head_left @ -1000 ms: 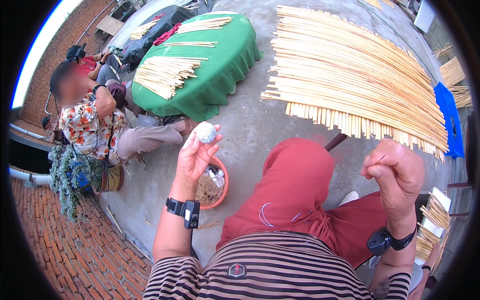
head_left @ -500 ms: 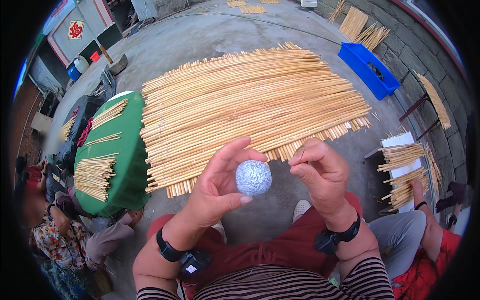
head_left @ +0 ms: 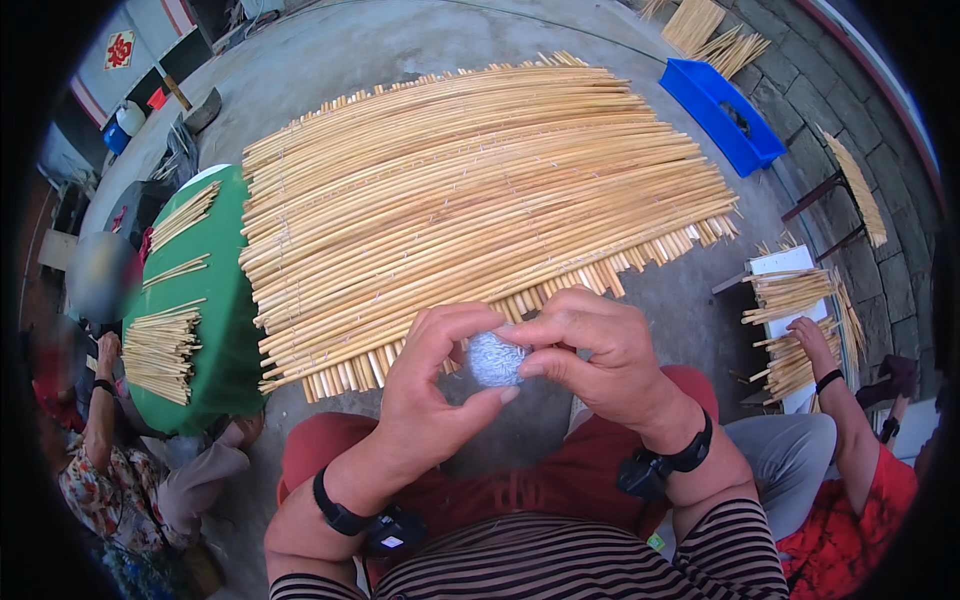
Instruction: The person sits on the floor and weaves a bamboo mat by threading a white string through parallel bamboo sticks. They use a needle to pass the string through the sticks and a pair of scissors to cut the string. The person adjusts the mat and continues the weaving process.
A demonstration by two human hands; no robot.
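Observation:
A ball of pale blue-white yarn (head_left: 496, 359) is held up in front of my lap, near the close edge of a mat of straight tan stalks (head_left: 480, 190). My left hand (head_left: 432, 372) curls around the ball from the left, thumb below and fingers above. From the right, my right hand (head_left: 592, 350) pinches with thumb and forefinger against the ball's side. Whatever thin strand lies between those fingertips is too small to make out. Rows of pale stitching run across the mat.
On the left, a green-covered table (head_left: 222, 330) bears bundles of stalks (head_left: 160, 350), with a person seated beside it. At right, another person's hand (head_left: 808, 338) touches stalks on a white board (head_left: 783, 262). A blue crate (head_left: 720, 118) stands beyond the mat.
My right hand has moved left from apart to touching the yarn ball. My left hand still holds the ball, slightly lower. The view has shifted a little.

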